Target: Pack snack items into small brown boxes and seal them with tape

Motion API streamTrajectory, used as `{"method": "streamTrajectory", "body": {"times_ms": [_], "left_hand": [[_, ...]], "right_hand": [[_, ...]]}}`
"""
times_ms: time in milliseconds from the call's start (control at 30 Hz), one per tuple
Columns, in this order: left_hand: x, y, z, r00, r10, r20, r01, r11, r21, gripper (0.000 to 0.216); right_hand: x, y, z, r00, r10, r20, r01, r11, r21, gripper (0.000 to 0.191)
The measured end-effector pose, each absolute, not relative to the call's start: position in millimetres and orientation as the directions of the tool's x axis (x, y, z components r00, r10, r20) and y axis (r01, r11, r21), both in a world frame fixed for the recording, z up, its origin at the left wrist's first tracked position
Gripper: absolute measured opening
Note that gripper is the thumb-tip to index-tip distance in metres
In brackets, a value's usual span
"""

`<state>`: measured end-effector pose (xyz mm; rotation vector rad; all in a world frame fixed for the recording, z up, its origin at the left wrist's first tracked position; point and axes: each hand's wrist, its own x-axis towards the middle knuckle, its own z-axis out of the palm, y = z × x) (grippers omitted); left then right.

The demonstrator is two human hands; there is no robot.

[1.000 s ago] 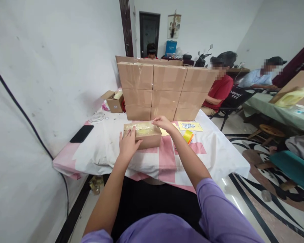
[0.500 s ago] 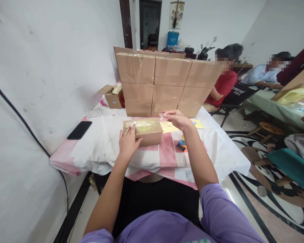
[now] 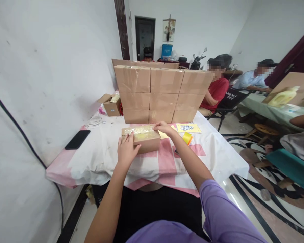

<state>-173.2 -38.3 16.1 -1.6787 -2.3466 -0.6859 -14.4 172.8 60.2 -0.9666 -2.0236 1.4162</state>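
A small cardboard box [image 3: 145, 139] with clear tape across its top lies on the table [image 3: 96, 152] in front of me. My left hand [image 3: 126, 150] rests flat on the box's near left side, fingers stretched out. My right hand [image 3: 162, 127] presses on the box's far right top edge, fingertips together on the tape. Just right of the box lies a yellow tape roll [image 3: 187, 137], and a yellow printed card [image 3: 186, 128] lies behind it.
A wall of stacked sealed cartons [image 3: 162, 92] stands at the table's back. An open small box [image 3: 110, 104], a white mesh item [image 3: 94, 122] and a black phone [image 3: 77, 139] are on the left. People sit at the right by another table [image 3: 273, 111].
My right hand had lifted off to the right of the box with a strip of clear tape; now it is back down on the box's top right edge. The left hand has stayed put.
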Motion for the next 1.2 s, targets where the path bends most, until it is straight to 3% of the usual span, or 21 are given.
{"method": "streamTrajectory", "body": {"times_ms": [300,733,1200], "left_hand": [[-173.9,-36.9,13.0,-0.344,0.847,0.405,0.932,0.258,0.253,0.068],[-174.8,-36.5,9.6,-0.333,0.845,0.419,0.941,0.269,0.206,0.065],[-177.4,-34.1,3.7,-0.318,0.847,0.427,0.947,0.264,0.182,0.065]], "right_hand": [[-14.7,174.2,53.9,-0.635,0.771,0.045,0.285,0.288,-0.914,0.013],[-21.7,169.9,38.1,-0.549,0.801,0.240,0.325,0.469,-0.821,0.012],[-23.6,163.1,23.5,-0.481,0.798,0.363,0.314,0.544,-0.778,0.011]]}}
